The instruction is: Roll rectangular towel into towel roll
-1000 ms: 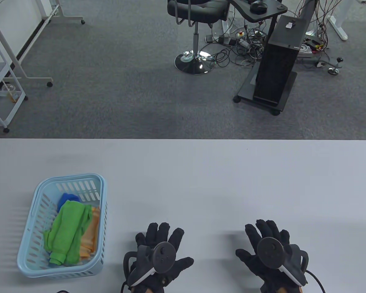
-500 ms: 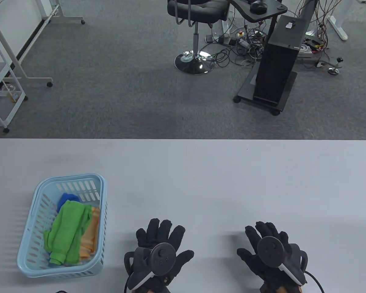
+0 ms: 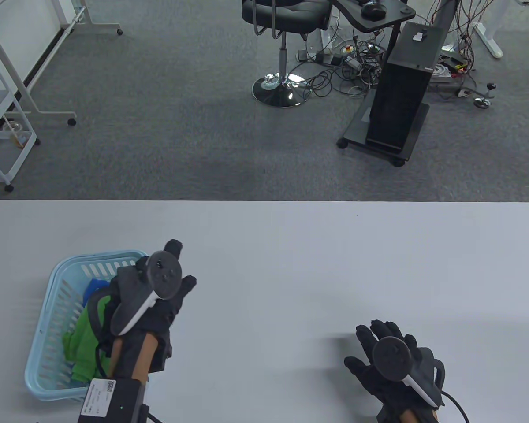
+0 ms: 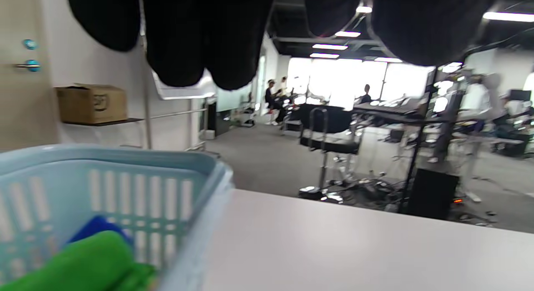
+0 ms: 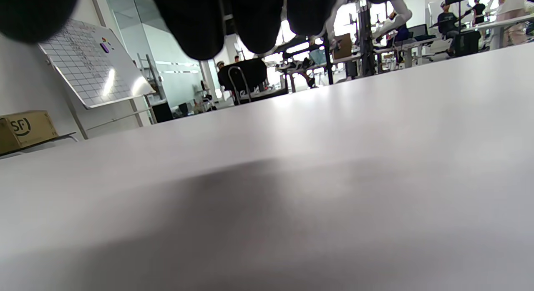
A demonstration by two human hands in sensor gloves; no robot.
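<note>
So the big grey table (image 3: 291,246) has nothing laid out on it. The blue basket (image 3: 48,299) holds the green towel (image 3: 86,326), bunched up with other cloths. The left hand (image 3: 158,299) hangs over the basket, fingers loose, holding nothing. It could grab two cloths together, or tip the light basket. The right hand (image 3: 390,365) lies flat, fingers spread.

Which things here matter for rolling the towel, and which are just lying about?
For the job:
- green towel in the blue basket
- left hand, above the basket
- right hand
- table

Lying about:
- office chair
- black cart
- floor cables
</note>
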